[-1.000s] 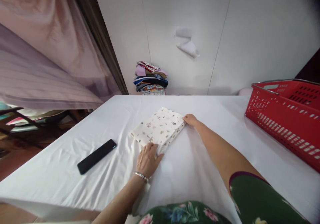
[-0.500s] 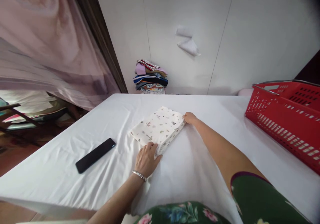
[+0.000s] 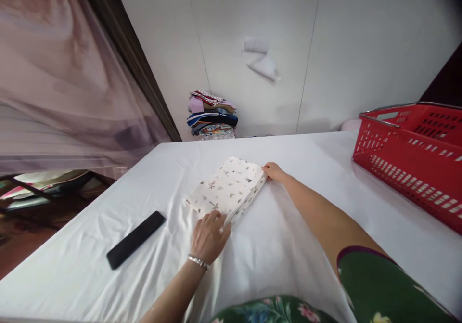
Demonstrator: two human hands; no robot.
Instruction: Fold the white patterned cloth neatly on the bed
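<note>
Blk phone (image 3: 136,240) – 1 red bskt (image 3: 426,165)

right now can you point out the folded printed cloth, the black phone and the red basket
folded printed cloth (image 3: 229,186): head view, middle of its top face
black phone (image 3: 136,240): head view, middle of its upward face
red basket (image 3: 411,169): head view, its perforated long side wall

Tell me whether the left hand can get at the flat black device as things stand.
Likely yes: the flat black device lies left of the left hand on the white sheet, nothing visible between them, though that hand's fingers are on the folded patterned cloth.
</note>
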